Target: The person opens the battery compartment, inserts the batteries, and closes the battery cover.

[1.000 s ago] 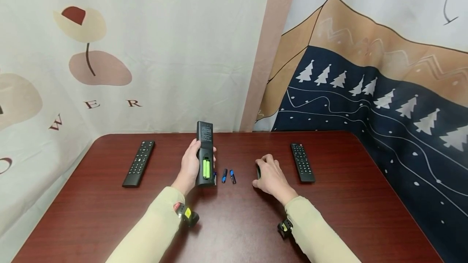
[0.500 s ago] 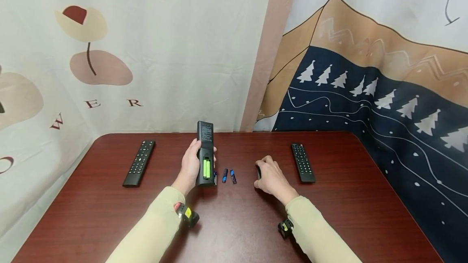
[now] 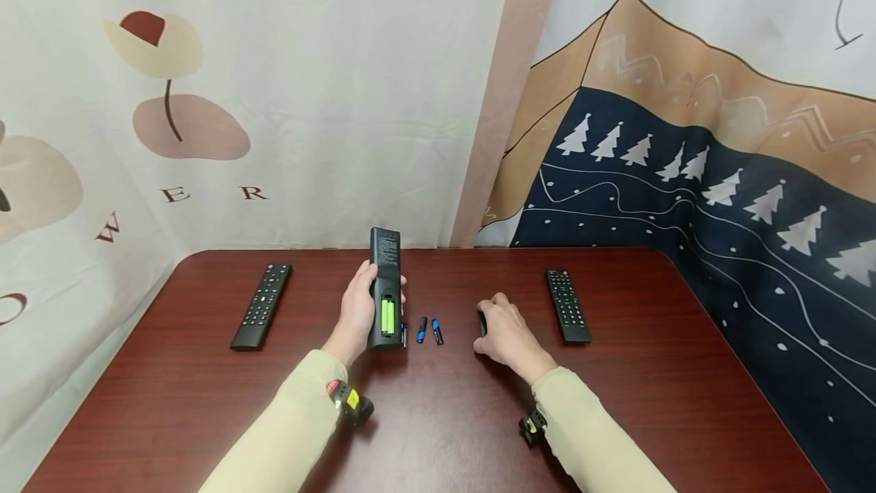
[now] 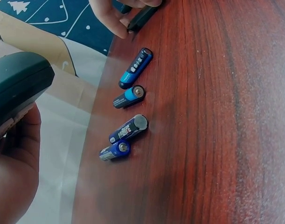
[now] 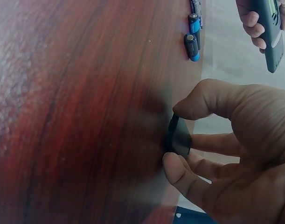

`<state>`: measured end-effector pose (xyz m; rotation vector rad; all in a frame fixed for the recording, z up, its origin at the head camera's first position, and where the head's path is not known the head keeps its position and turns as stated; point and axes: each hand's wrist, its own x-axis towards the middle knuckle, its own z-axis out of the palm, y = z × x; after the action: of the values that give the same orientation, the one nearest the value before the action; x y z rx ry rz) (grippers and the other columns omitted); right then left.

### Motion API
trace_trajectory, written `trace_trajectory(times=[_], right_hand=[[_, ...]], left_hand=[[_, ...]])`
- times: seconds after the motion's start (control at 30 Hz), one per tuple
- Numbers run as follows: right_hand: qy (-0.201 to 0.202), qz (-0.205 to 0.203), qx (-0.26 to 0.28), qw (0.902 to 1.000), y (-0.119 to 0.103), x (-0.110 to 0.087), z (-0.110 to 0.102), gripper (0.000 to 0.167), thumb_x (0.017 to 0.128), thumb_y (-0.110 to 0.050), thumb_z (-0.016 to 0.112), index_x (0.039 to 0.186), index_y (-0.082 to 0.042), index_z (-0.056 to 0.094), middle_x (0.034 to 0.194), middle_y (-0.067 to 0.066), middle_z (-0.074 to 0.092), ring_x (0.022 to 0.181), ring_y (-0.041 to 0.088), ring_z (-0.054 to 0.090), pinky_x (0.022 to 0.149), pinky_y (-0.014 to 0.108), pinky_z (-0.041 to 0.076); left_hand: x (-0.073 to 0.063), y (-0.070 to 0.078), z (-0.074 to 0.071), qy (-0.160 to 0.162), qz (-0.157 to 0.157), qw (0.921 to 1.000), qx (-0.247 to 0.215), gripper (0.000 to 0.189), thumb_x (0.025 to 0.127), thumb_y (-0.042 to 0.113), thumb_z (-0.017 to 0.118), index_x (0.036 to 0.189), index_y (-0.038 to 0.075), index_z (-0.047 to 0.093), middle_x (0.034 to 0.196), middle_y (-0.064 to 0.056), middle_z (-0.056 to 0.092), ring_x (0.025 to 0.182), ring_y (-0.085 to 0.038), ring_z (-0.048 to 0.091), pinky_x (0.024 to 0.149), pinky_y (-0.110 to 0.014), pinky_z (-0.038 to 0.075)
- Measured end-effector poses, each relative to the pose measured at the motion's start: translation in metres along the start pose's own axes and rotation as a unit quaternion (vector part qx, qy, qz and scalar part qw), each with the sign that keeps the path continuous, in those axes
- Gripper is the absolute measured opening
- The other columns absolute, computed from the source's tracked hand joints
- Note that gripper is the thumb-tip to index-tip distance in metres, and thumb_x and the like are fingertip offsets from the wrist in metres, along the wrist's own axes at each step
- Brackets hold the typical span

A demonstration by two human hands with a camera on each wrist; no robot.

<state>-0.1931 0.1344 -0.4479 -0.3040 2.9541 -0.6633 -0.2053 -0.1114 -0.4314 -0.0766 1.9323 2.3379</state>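
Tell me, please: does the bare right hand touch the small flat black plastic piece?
Touching. The right wrist view shows it: the right hand grips the black piece, with one fingertip against its upper corner and no gap between.

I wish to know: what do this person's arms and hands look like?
The left hand and right hand wear no gloves. Pale yellow-green sleeves reach the wrists. A small black device with yellow and red patches is on the left; another device on the right shows yellow.
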Motion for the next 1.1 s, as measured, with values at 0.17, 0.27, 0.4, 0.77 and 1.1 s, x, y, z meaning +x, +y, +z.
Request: trace_trajectory(times=[0.17,0.27,0.4,0.77,1.1], right_hand=[[0.0,0.001,0.013,0.9999,-0.001,0.0,-0.001,0.056,0.077,-0.006,0.084,0.128,0.003,0.065,0.125,0.022,0.056,0.107,0.036,0.06,0.094,0.049,0.053],[0.0,0.001,0.021,0.9998,-0.002,0.0,-0.002,0.056,0.078,-0.007,0.084,0.129,0.002,0.065,0.125,0.021,0.056,0.102,0.032,0.06,0.091,0.047,0.054],[0.005,-0.002,0.032,0.9995,-0.005,-0.001,-0.003,0.056,0.079,-0.009,0.084,0.13,0.0,0.065,0.126,0.019,0.056,0.096,0.028,0.058,0.084,0.044,0.055],[0.029,-0.021,0.068,0.997,-0.015,-0.002,-0.003,0.058,0.079,-0.009,0.081,0.134,0.0,0.063,0.131,0.018,0.054,0.097,0.027,0.058,0.079,0.039,0.056],[0.048,-0.047,0.091,0.9936,-0.02,-0.002,0.0,0.058,0.079,-0.01,0.079,0.134,0.0,0.062,0.129,0.017,0.055,0.097,0.026,0.058,0.077,0.037,0.056]], left_hand=[[0.0,0.0,0.0,-0.006,-0.002,1.0,0.001,0.047,0.112,0.034,0.02,0.156,0.021,0.034,0.125,-0.019,0.058,0.084,-0.022,0.064,0.071,-0.033,0.055],[-0.001,0.0,0.0,-0.005,0.003,1.0,-0.001,0.047,0.113,0.034,0.02,0.155,0.02,0.034,0.121,-0.018,0.059,0.082,-0.023,0.064,0.07,-0.033,0.055],[-0.001,0.0,0.0,-0.005,0.004,1.0,-0.004,0.047,0.112,0.034,0.02,0.154,0.019,0.034,0.11,-0.011,0.062,0.078,-0.023,0.064,0.069,-0.034,0.055],[-0.001,0.001,0.001,-0.006,-0.003,1.0,-0.002,0.047,0.113,0.034,0.02,0.157,0.021,0.032,0.125,-0.019,0.058,0.084,-0.024,0.064,0.071,-0.033,0.055],[-0.001,0.001,0.002,-0.004,-0.001,1.0,0.004,0.047,0.112,0.033,0.021,0.156,0.021,0.034,0.128,-0.023,0.056,0.085,-0.026,0.064,0.071,-0.033,0.055]])
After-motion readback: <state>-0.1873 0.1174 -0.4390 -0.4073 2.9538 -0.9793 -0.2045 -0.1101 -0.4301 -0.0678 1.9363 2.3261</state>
